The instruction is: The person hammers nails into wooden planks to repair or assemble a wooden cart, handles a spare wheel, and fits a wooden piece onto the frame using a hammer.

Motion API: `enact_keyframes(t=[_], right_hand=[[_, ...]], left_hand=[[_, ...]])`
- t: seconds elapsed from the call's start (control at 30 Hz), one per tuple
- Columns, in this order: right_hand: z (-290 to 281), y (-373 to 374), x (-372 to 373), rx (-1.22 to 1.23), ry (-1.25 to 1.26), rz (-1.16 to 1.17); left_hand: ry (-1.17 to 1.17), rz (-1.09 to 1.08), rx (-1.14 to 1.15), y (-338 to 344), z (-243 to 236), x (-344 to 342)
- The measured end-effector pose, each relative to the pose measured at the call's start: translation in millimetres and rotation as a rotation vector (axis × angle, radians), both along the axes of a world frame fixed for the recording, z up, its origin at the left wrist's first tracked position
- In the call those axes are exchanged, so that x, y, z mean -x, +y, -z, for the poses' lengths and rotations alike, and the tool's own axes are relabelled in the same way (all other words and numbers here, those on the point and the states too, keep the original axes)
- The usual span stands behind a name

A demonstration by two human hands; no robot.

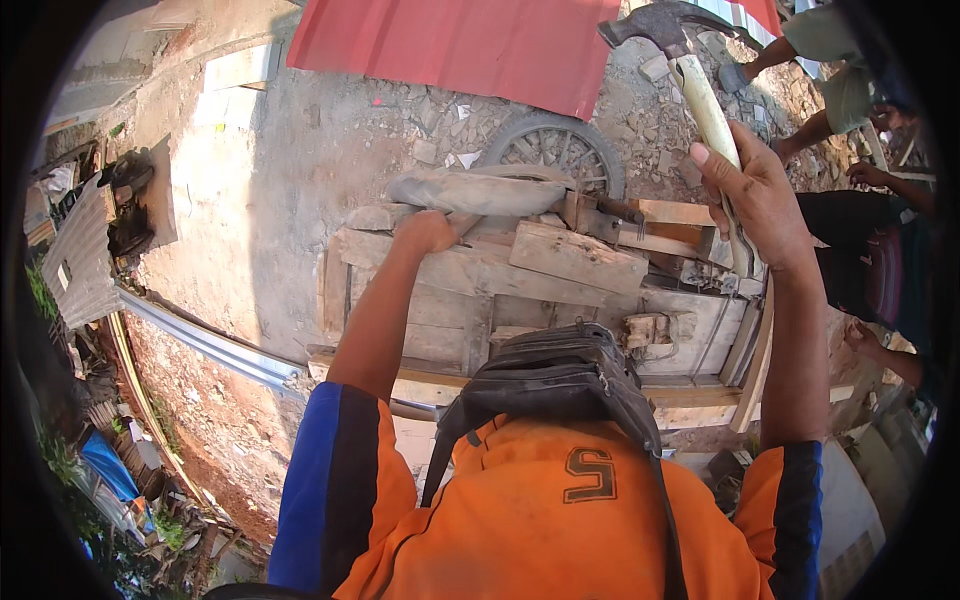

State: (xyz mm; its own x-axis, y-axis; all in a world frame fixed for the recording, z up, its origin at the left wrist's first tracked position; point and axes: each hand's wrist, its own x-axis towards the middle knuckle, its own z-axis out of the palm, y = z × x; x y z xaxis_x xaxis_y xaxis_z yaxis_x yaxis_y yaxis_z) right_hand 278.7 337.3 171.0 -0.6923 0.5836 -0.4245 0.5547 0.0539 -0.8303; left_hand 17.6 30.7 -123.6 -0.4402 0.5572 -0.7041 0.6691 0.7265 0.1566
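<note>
My right hand [765, 205] is wrapped round the pale handle of a claw hammer [705, 105], raised at the upper right with its dark metal head farthest from me. My left hand [427, 233] is closed on what looks like a short piece of wood [463, 224], partly hidden by the fingers. Just beyond it lies a dusty grey bundle [475, 192]. Both hands are over a worn wooden bench or cart [420, 318]. To the right of the left hand, a loose wood block [578, 256] rests on top.
A spoked wheel [608, 160] stands beyond the bench, near a red corrugated sheet [450, 45]. Rubble [430, 130] covers the ground there. Other people [850, 95] are close on the right. A black bag [550, 370] hangs at my chest. Metal channels [220, 345] lie left.
</note>
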Motion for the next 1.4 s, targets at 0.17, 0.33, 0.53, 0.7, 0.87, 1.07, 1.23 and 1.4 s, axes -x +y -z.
enact_keyframes(t=[0.17,0.33,0.53,0.7,0.87,1.07,1.23,1.4], right_hand=[[-4.1,-78.9,-142.8,0.198,-0.111,0.347],[17.2,-131.7,-218.7,0.419,-0.245,0.472],[44.8,-169.6,-201.9,0.491,-0.415,0.424],[47.2,-182.9,-192.1,0.463,-0.479,0.322],[58.3,-186.5,-246.3,0.286,-0.467,0.471],[58.9,-193.2,-308.5,0.164,-0.386,0.805],[72.5,-219.3,-357.2,0.27,-0.385,0.856],[97.6,-270.8,-369.1,0.268,-0.274,0.893]], left_hand=[[-0.11,0.124,0.242,9.3,20.7,3.1],[-0.116,0.224,0.338,20.8,18.4,-3.7],[-0.143,0.207,0.395,23.5,41.2,-8.4],[-0.114,0.183,0.318,22.8,-4.2,-10.3],[-0.04,0.164,-0.168,-9.0,-64.9,-34.7],[0.043,0.424,-0.287,-34.2,-77.0,-62.9],[-0.035,0.408,-0.206,-28.0,-78.5,-61.6],[0.175,0.458,-0.35,-27.4,-91.3,-87.0]])
